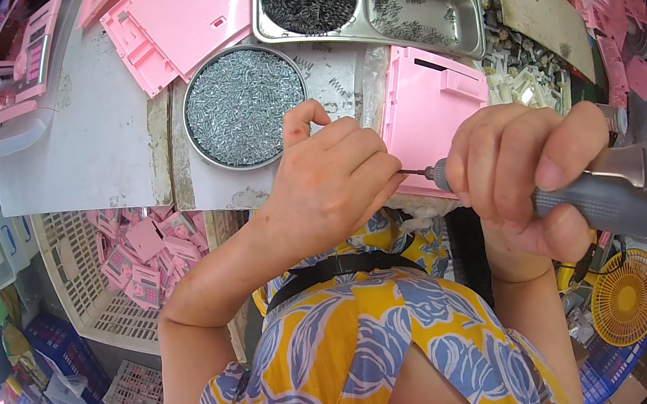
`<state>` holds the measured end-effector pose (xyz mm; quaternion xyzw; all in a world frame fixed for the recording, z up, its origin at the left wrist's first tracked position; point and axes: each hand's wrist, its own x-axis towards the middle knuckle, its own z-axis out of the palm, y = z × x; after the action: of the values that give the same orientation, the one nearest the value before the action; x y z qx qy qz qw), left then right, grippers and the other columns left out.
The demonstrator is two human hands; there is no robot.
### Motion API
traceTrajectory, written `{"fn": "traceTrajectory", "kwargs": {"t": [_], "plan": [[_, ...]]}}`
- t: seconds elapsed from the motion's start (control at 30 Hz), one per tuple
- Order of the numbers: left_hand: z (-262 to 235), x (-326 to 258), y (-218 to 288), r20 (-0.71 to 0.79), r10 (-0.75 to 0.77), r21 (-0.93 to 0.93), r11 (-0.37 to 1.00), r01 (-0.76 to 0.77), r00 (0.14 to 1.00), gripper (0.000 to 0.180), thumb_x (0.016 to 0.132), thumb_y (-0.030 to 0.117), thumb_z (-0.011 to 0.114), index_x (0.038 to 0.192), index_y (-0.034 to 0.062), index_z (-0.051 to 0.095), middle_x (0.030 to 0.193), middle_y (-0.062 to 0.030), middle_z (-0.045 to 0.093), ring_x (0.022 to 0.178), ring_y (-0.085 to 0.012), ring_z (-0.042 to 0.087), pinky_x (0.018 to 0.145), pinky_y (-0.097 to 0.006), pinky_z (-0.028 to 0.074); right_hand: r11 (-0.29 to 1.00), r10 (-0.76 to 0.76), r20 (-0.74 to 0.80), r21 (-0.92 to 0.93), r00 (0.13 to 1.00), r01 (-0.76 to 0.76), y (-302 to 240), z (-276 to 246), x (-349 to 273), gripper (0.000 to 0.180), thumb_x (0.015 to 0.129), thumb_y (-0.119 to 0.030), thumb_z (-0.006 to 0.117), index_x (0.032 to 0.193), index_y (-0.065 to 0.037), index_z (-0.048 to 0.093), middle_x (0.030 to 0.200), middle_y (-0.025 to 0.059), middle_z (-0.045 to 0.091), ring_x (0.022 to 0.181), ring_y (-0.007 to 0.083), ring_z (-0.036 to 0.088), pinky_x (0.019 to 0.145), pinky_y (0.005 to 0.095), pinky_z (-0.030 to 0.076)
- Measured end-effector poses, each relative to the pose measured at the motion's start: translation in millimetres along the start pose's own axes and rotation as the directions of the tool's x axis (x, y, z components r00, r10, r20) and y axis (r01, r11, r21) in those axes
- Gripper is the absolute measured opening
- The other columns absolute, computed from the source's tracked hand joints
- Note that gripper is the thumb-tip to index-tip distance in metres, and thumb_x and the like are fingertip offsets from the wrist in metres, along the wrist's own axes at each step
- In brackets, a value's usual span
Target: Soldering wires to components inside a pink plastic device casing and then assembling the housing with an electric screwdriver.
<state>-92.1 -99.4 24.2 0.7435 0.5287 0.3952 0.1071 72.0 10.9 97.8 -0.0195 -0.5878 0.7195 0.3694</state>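
Observation:
My right hand [516, 159] is wrapped round a grey electric screwdriver [624, 201], its thin bit pointing left. The bit's tip reaches the fingertips of my left hand [327, 172]. Those fingers are curled closed, the index finger bent up above the others; what they pinch, if anything, is hidden. Just beyond the bit lies a pink plastic panel [423, 106] with a dark slot and a raised ridge, its near edge close to both hands. Behind my left hand stands a round metal dish [248, 165] full of small silvery screws or pins.
A steel tray [356, 21] of dark springs sits at the back. Pink plastic casings [180, 17] are stacked at the back left. White plastic pieces [529, 85] lie right of the panel. Lower left, a cream crate [73, 280] holds pink parts; a yellow basket [626, 298] is lower right.

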Motion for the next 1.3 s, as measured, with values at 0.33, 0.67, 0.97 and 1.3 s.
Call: {"fn": "traceTrajectory", "kwargs": {"t": [0.33,0.67,0.97,1.3], "plan": [[10,4,-12,0.263,-0.033,0.103,0.995,0.006,0.964,0.042,0.076,0.013,0.071,0.117,0.0127,0.072,0.135,0.0047,0.065,0.113,-0.0232,0.057,0.102,-0.049,0.034,0.993,0.117,-0.017,0.018,0.993,-0.117,18,0,-38,0.027,0.088,-0.008,0.071,0.104,-0.006,0.050,0.067,0.0057,0.055,0.057,0.0172,0.051,0.062,0.0360,0.047],[19,-3,-14,0.192,-0.067,0.115,0.992,0.045,0.979,0.030,0.080,0.017,0.067,0.109,0.0175,0.076,0.130,0.0093,0.067,0.108,-0.0207,0.057,0.100,-0.047,0.034,0.962,-0.048,0.194,-0.256,0.980,0.097,43,8,-33,0.019,0.087,-0.011,0.069,0.090,-0.008,0.050,0.058,0.0036,0.055,0.045,0.0213,0.053,0.048,0.0345,0.049],[55,71,-34,0.016,-0.067,0.074,0.995,0.066,0.998,0.026,0.080,0.030,0.072,0.099,0.0130,0.075,0.106,-0.0031,0.066,0.112,-0.0237,0.057,0.100,-0.049,0.039,0.992,0.126,0.086,-0.014,0.988,-0.125,19,-12,-12,0.031,0.087,-0.022,0.076,0.100,-0.008,0.051,0.059,-0.0019,0.055,0.043,0.0129,0.049,0.044,0.0282,0.043],[-14,55,12,0.128,0.177,0.124,0.973,-0.193,0.976,0.038,0.084,0.029,0.071,0.105,-0.0026,0.069,0.122,-0.0178,0.066,0.114,-0.0344,0.063,0.098,-0.044,0.051,0.911,-0.042,0.084,0.412,0.996,0.004,-118,-99,-18,0.036,0.087,-0.017,0.076,0.104,-0.008,0.045,0.049,-0.0033,0.055,0.035,0.0079,0.050,0.036,0.0206,0.041]]}}
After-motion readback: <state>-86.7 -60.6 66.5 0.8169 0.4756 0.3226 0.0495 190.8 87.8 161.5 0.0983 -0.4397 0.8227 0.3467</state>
